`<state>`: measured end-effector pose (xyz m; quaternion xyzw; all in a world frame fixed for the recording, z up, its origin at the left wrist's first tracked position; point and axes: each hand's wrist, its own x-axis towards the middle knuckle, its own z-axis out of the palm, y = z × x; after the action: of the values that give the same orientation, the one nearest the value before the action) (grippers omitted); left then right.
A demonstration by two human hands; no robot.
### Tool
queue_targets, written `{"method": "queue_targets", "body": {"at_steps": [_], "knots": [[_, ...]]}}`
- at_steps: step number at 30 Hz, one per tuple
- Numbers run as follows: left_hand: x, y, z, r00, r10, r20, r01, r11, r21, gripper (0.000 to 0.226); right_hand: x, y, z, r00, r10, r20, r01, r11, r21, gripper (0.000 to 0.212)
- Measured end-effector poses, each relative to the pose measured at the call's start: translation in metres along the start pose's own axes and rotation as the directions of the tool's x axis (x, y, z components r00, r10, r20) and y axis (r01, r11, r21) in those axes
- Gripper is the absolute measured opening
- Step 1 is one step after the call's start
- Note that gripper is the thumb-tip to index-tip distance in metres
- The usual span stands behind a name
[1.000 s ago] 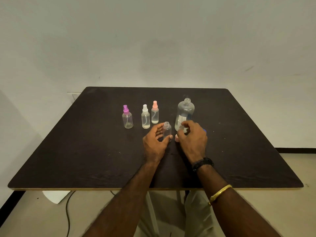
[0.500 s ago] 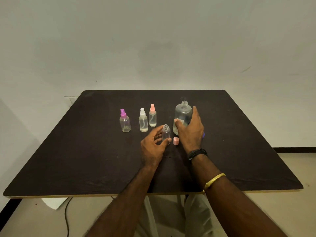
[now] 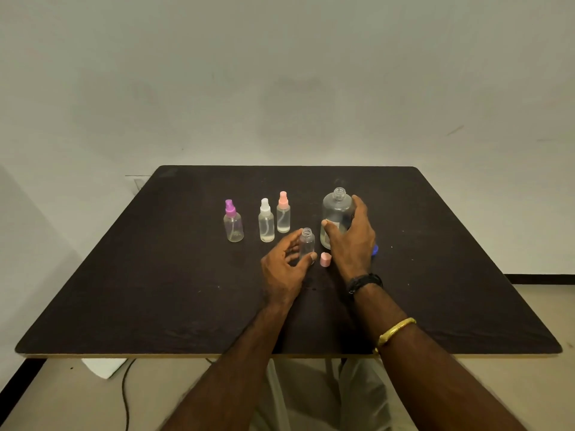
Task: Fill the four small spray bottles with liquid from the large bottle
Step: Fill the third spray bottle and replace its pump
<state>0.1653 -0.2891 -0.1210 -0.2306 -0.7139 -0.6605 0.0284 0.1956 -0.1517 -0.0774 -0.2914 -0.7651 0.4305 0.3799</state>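
Dark square counter (image 3: pixel 155 290) set against a pale wall. Large bottle (image 3: pixel 337 209): clear, upright, neck uncapped, standing right of centre on the counter; a white label shows low on its left side. Liquid level inside cannot be read. Right hand (image 3: pixel 353 244) is wrapped round the large bottle from the near side, thumb against the label side and fingers curving round the right flank. Open small bottle (image 3: pixel 307 242): clear, upright, no sprayer on its threaded neck, standing just left of and nearer than the large bottle, the two close but apart. Left hand (image 3: pixel 283 269) cups this small bottle, fingers curved behind its left side, thumb tip at its lower front; the grip looks light. Pink cap (image 3: pixel 325 259) lies on the counter between the two hands, just beside the open small bottle's base. Three capped spray bottles stand upright in a loose row to the left: purple-topped bottle (image 3: pixel 233 225) farthest left, white-topped bottle (image 3: pixel 266 225) in the middle, pink-topped bottle (image 3: pixel 283 214) nearest the large bottle and slightly farther back. Each shows some clear liquid at the bottom. A blue object (image 3: pixel 375 250) peeks out behind the right hand, mostly hidden. Right forearm carries a black wristband (image 3: pixel 364 281) and a gold bangle (image 3: pixel 395 331).
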Motion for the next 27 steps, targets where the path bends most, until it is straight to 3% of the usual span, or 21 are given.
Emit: {"method": "queue_targets", "body": {"at_steps": [15,21,27], "knots": [[-0.002,0.005,-0.003,0.995,0.094,-0.045,-0.093,0.996,0.019,0.06,-0.007,0.007,-0.011,0.93,-0.357,0.094,0.366,0.922,-0.122,0.073],[-0.002,0.005,-0.002,0.993,0.113,-0.041,-0.112,0.994,0.014,0.059,0.0,0.016,-0.018,0.852,-0.503,0.144,0.522,0.802,-0.292,0.076],[-0.001,0.002,-0.002,0.992,0.12,-0.041,-0.119,0.993,0.017,0.059,-0.001,0.014,-0.021,0.811,-0.566,0.152,0.575,0.72,-0.389,0.064]]}}
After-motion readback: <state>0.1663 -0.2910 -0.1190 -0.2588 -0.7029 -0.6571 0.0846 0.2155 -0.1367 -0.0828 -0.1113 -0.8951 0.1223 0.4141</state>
